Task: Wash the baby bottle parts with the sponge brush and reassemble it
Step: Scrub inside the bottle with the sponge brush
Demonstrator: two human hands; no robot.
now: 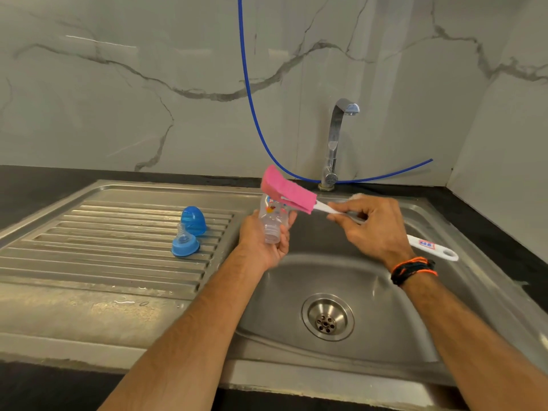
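Left hand (264, 241): it was palm-up over the basin's left edge, fingers and thumb curled round the bottle.
Bottle (272, 221): clear, with a small coloured print near its base; it lay tilted in the left hand, its threaded open neck pointing toward the camera and its base pointing away toward the wall.
Right hand (370, 229): it was above the basin, thumb and fingers pinching the white handle of the brush partway along; a black and orange band (413, 269) sat on that wrist.
Brush (326, 209): its pink sponge head (286, 189) was raised to the left, lying over the far end of the bottle; whether sponge and bottle were touching could not be told from this angle. The handle's end (436, 247), with a small label and a hanging hole, stuck out behind the right hand.
Cap (192, 219): blue, translucent, it lay on the ribbed drainboard (103, 247), left of the left hand.
Teat ring (185, 244): a blue collar with the clear teat standing in it, just in front of the cap, seemingly touching it.
Sink (400, 336): steel, with the drain (327, 317) below and between the forearms.
Tap (336, 140): chrome, behind the basin, no water seen running from it.
Hose (249, 84): thin, blue, it hung down the marble wall and curved behind the tap.
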